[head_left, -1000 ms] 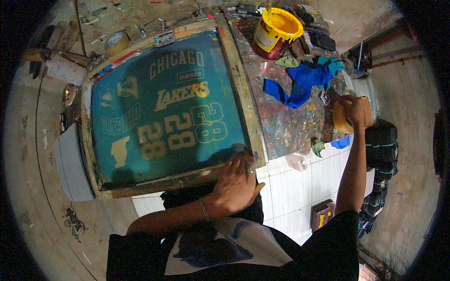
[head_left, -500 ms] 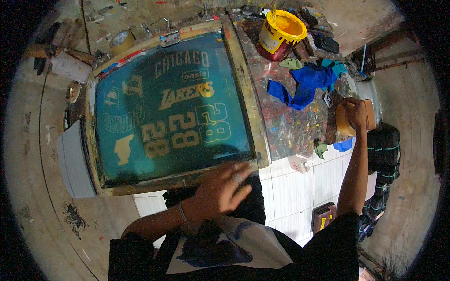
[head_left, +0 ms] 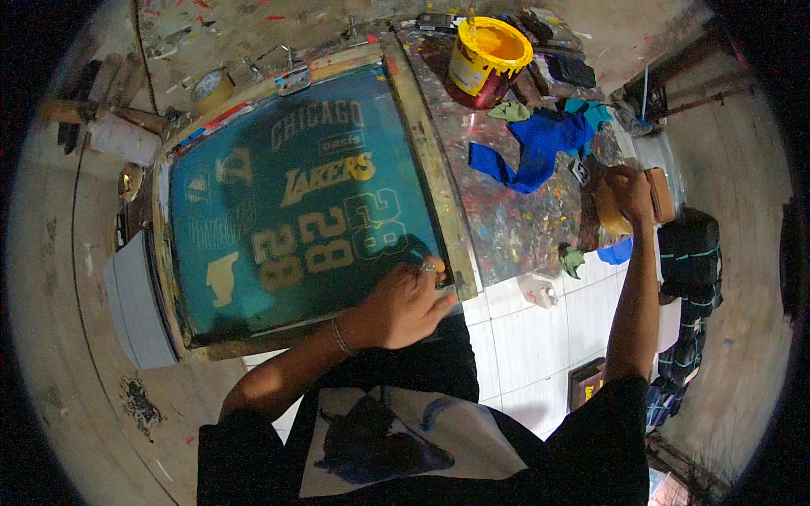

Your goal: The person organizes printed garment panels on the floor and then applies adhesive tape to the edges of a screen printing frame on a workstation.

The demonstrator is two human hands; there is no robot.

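My left hand (head_left: 403, 304) hovers over the near right corner of a framed printing screen (head_left: 316, 126), fingers bent, thumb apart, nothing visible in it. Orange paint marks its fingertips. The green-blue mesh carries pale lettering, numbers and a yellow-orange motif. At the right end of the paint-stained table, my right hand (head_left: 629, 192) is closed over what looks like a roll of brown tape (head_left: 609, 212). The fist and forearm cover part of the roll. Left of that hand lie a small black-and-white tag (head_left: 580, 172) and a crumpled blue cloth (head_left: 544, 152).
A yellow-rimmed paint tub (head_left: 489, 63) stands at the table's back. Green scraps (head_left: 572, 261) and a blue scrap (head_left: 616, 251) lie near the front edge. Black tied bundles (head_left: 688, 253) are stacked on the right. A tape roll (head_left: 211, 91) sits behind the screen.
My left hand has moved slightly up toward the screen's corner, its fingers now more bent. My right hand stays at the brown roll. The whole view has shifted a little.
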